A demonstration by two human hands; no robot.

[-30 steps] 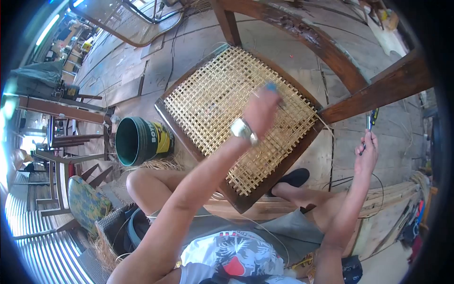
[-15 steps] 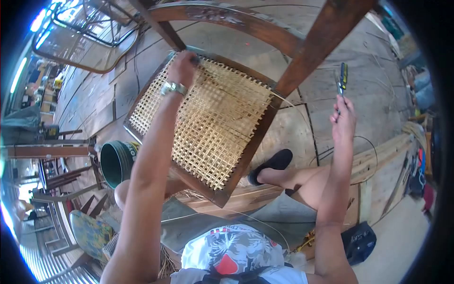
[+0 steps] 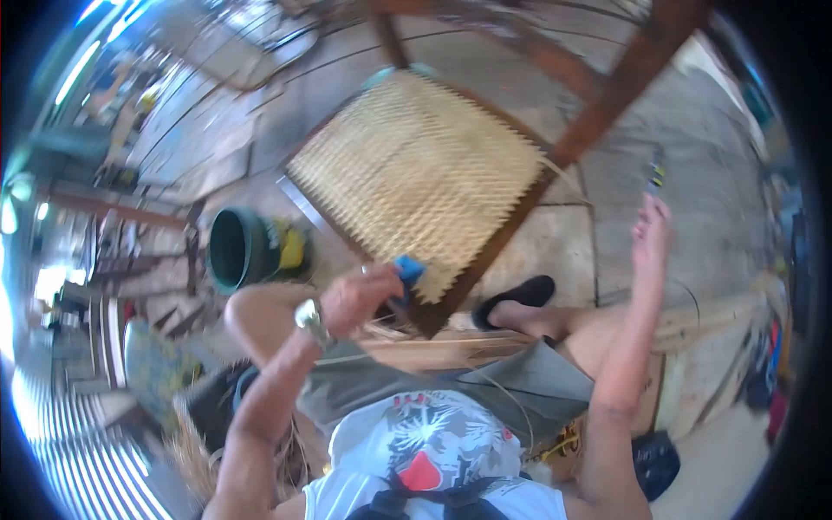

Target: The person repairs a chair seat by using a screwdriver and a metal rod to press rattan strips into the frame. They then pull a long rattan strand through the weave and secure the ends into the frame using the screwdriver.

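Observation:
A wooden chair frame with a woven cane seat stands tilted in front of me. My left hand, wearing a wristwatch, is closed on a small blue object at the near corner of the seat; motion blur hides its kind. Out to the right, clear of the chair, my right hand grips a tool with a yellow-and-black handle, pointing away from me. A loose cane strand trails from the seat's right corner.
A dark green bucket stands left of the chair, near my knee. My dark shoe rests on the floor right of the seat. Wooden furniture parts crowd the left side. A black bag lies at lower right.
My left hand has come from the far side of the seat to its near corner, where the blue object now shows. The view has shifted; my right hand still holds the tool.

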